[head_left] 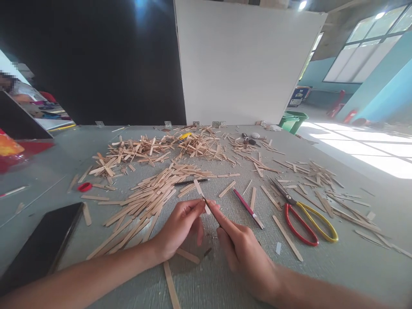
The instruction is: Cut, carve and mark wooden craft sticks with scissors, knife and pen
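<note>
In the middle of the bench, my left hand (182, 225) pinches a short pale craft stick (198, 187) between thumb and fingers. My right hand (244, 249) is closed around a thin dark tool, its index finger stretched along it, and the dark tip (206, 201) touches the stick. The tool's body is hidden in my fist, so I cannot tell its kind. Behind my hands a heap of craft sticks (151, 193) is spread out. A slim purple tool (247, 208) lies just beyond my right hand, and a black pen-like tool (191, 182) lies beyond my left.
Scissors (291, 201) with red and yellow handles lie at right among loose sticks (317, 174). A dark phone (43, 240) rests at left near a red ring (84, 187). Keys (248, 139) lie farther back. Black and white panels (238, 64) stand behind; someone sits at far left.
</note>
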A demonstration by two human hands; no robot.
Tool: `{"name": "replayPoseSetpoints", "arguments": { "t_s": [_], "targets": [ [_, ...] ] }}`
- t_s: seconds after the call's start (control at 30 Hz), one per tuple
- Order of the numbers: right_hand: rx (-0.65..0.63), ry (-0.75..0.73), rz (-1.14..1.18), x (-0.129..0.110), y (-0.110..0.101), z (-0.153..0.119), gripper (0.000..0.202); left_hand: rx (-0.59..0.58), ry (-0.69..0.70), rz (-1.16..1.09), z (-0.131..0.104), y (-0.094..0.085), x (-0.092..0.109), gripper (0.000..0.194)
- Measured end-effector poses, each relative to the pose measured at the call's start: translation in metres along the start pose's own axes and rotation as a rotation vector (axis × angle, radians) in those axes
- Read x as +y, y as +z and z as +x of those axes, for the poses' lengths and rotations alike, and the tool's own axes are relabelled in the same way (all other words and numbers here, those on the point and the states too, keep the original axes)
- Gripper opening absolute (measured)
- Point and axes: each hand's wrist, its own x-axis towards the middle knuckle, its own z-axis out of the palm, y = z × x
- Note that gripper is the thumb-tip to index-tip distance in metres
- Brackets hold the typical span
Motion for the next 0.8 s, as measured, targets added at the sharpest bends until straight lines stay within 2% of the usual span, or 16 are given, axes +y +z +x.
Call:
{"name": "replayPoseSetpoints", "arguments": {
  "t_s": [0.3, 0.53, 0.67, 0.8],
  "targets": [
    [0.004, 0.039, 0.024, 0.000, -0.002, 0.003, 0.060, -0.078, -0.057, -0.090, 0.000, -0.004, 0.002, 0.040],
    [0.088, 0.088, 0.072, 0.001, -0.006, 0.000, 0.056, -0.005, 0.009, 0.025, -0.003, -0.002, 0.000, 0.046],
    [0.149, 0.048, 0.036, 0.007, -0.009, 0.001, 0.051, 0.073, 0.051, 0.140, -0.007, -0.005, -0.001, 0.051],
    [0.149, 0.014, -0.007, 0.011, -0.013, 0.003, 0.048, 0.087, 0.080, 0.247, -0.008, -0.007, -0.004, 0.054]
  ]
}}
